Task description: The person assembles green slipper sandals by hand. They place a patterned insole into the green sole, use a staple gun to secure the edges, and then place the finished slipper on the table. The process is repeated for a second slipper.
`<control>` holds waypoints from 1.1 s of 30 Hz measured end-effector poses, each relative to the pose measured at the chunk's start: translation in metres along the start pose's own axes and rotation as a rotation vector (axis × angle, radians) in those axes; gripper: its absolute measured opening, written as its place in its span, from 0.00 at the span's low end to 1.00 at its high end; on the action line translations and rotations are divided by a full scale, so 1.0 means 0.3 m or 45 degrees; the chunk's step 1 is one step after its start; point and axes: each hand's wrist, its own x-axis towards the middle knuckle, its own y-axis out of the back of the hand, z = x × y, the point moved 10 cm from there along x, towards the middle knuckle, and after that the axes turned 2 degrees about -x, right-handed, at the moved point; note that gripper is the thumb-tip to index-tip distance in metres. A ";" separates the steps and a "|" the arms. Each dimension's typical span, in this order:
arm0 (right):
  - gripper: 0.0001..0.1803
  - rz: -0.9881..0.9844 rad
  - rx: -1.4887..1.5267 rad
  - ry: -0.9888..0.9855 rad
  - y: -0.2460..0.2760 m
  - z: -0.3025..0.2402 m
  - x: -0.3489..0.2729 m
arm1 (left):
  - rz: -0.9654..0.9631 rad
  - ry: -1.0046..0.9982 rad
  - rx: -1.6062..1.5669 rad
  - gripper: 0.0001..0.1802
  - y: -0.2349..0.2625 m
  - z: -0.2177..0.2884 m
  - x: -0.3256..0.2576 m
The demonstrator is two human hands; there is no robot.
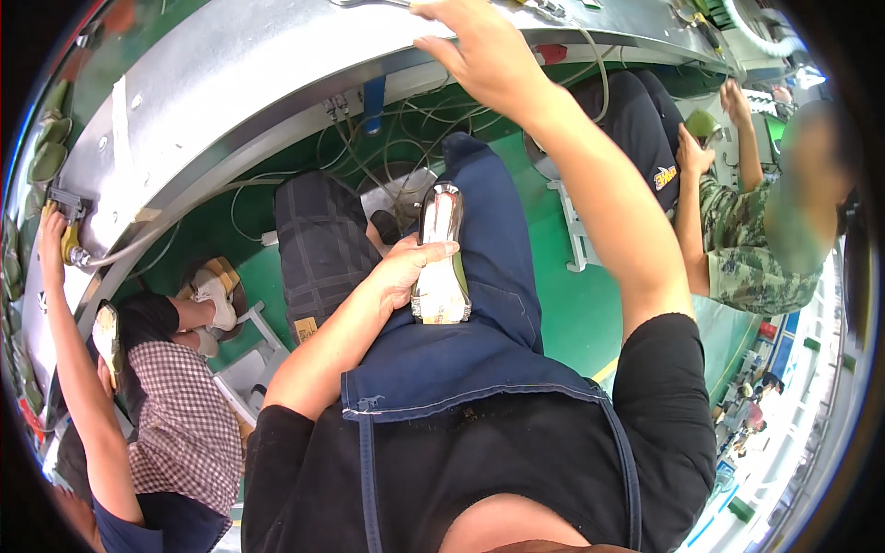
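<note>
My left hand (407, 269) is closed round a long, shiny silver piece with an olive-green side (450, 276). The piece lies lengthwise over my blue apron (502, 276), between my thighs, its narrower end pointing away from me; my thumb crosses its upper face. Glare hides much of its surface. My right hand (479, 57) reaches over the near edge of the metal workbench (267, 69), thumb and fingers apart. Close to those fingertips, a grey metal tool (369, 3) is cut off by the picture's top edge; whether they touch it, I cannot tell.
Hoses and cables (406, 124) hang beneath the bench. On the left, a co-worker in a checked garment (189, 415) reaches toward a bench fixture (72, 230), beside several olive-green pieces (51, 147). At right, another person in camouflage (761, 249) handles an olive-green piece (702, 126).
</note>
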 end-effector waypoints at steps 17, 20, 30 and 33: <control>0.22 0.139 0.885 -0.335 0.364 -0.500 -0.419 | -0.155 -1.481 0.991 0.72 -0.310 0.419 -0.435; 0.22 0.175 0.881 -0.261 0.394 -0.551 -0.423 | -0.155 -1.632 1.167 0.70 -0.333 0.441 -0.490; 0.19 0.274 0.756 -0.195 0.421 -0.625 -0.437 | -0.136 -1.802 1.395 0.70 -0.356 0.441 -0.542; 0.19 0.235 0.745 -0.189 0.430 -0.644 -0.428 | -0.197 -1.768 1.317 0.70 -0.356 0.421 -0.538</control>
